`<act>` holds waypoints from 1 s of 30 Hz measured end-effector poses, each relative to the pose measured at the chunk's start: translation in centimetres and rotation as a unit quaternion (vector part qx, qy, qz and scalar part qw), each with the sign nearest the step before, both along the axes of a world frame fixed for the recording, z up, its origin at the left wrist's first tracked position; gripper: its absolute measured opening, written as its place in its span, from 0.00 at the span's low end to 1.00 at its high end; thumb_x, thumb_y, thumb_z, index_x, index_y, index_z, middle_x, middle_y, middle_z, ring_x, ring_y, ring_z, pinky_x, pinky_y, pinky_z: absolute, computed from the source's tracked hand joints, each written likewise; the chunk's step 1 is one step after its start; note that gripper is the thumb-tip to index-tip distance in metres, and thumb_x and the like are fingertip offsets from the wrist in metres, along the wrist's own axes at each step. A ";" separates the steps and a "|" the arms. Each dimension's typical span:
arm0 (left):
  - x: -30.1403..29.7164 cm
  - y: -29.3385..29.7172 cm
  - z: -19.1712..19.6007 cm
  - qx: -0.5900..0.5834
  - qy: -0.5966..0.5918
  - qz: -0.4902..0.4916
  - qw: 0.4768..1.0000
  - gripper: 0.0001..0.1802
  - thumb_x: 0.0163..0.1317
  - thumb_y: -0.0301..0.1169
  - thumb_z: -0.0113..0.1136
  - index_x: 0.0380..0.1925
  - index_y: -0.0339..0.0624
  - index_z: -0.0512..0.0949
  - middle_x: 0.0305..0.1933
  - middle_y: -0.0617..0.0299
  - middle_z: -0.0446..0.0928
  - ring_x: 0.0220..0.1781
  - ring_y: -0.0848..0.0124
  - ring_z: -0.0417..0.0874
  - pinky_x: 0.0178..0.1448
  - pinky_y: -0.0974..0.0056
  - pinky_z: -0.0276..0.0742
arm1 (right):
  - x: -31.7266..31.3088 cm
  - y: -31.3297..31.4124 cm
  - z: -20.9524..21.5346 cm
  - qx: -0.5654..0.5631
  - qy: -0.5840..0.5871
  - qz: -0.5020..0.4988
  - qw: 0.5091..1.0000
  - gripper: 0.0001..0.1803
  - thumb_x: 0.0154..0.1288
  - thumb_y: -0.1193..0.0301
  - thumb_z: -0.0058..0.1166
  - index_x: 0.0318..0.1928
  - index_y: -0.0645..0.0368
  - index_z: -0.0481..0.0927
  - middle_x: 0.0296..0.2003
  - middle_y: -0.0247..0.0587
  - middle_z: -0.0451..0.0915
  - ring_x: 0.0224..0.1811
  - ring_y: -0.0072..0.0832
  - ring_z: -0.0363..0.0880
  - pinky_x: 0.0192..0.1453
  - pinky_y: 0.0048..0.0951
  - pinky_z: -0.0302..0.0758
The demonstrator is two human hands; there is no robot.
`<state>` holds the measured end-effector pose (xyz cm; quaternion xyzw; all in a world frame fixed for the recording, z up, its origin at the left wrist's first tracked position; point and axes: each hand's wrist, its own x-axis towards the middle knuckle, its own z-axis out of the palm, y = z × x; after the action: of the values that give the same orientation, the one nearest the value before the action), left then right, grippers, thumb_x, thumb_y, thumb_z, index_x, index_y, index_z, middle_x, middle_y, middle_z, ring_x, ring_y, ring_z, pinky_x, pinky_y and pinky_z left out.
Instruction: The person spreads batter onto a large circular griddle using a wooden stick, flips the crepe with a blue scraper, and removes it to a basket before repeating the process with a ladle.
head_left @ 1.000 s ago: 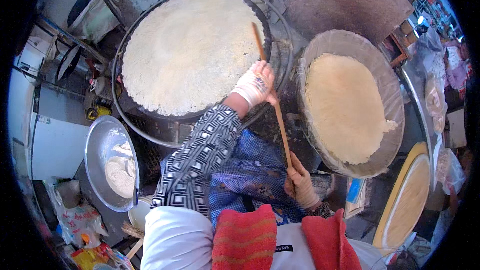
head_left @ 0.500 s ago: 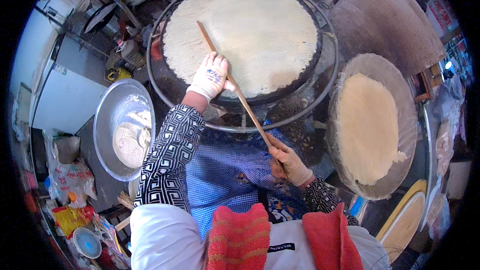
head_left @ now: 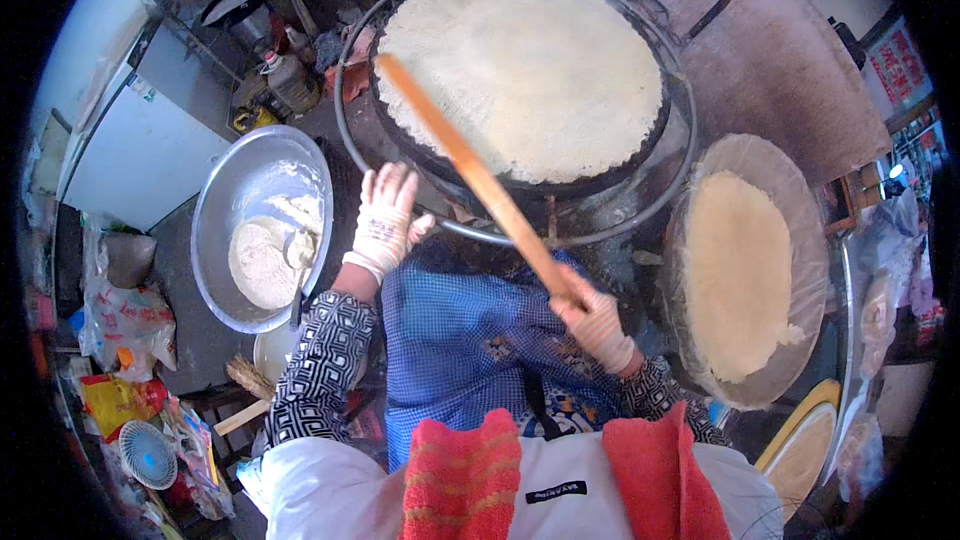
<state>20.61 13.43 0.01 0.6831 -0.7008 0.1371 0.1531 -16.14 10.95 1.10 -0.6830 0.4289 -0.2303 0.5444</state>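
My right hand (head_left: 600, 328), in a pale glove, grips the near end of a long flat wooden spatula (head_left: 468, 166). Its blade slants up to the left across the near edge of the round griddle (head_left: 655, 135). A thin, pale, floury sheet of batter (head_left: 520, 70) covers nearly the whole griddle top. My left hand (head_left: 385, 222), gloved too, is off the spatula with its fingers spread. It hovers beside the near left part of the metal ring (head_left: 350, 145) around the griddle; whether it touches the ring I cannot tell.
At the left stands a metal basin (head_left: 205, 260) with pale flour or batter and a ladle (head_left: 299, 252). To the right, a plastic-lined round tray (head_left: 690, 240) bears a pale sheet. A brown board (head_left: 770, 50) lies behind it. Bottles and bags crowd the left side.
My left hand has let go of the spatula and moved left and down, its fingers opening. The spatula, still in my right hand, appears lifted and broader side up. The whole view has shifted slightly.
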 end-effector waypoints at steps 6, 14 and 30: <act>-5.4 -1.4 -5.3 0.200 0.016 0.052 0.978 0.23 0.62 0.45 0.54 0.48 0.38 0.77 0.52 0.49 0.76 0.64 0.48 0.69 0.76 0.43 0.48 | 5.3 -0.8 3.6 0.169 0.015 0.074 0.983 0.30 0.64 0.65 0.62 0.66 0.52 0.71 0.38 0.29 0.83 0.22 0.14 0.71 0.27 0.21 0.71; -15.6 -1.1 -6.1 0.030 0.057 0.007 0.998 0.22 0.64 0.41 0.53 0.53 0.41 0.74 0.57 0.44 0.72 0.65 0.47 0.67 0.72 0.39 0.54 | 2.5 0.8 0.7 0.124 -0.032 0.060 0.990 0.27 0.64 0.66 0.59 0.63 0.58 0.73 0.48 0.47 0.84 0.50 0.29 0.82 0.55 0.28 0.76; -26.0 -21.9 6.2 0.068 0.017 -0.367 0.927 0.55 0.44 0.57 0.67 0.65 0.27 0.60 0.68 0.37 0.61 0.72 0.45 0.58 0.76 0.49 0.52 | -13.0 9.6 1.0 0.171 -0.072 -0.300 0.936 0.32 0.68 0.65 0.56 0.70 0.56 0.64 0.33 0.34 0.77 0.28 0.20 0.75 0.31 0.23 0.71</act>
<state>-5.37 -8.46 6.24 0.3891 -0.9075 0.0113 0.1579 -29.15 20.55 2.09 -0.4008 0.6062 -0.3546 0.5883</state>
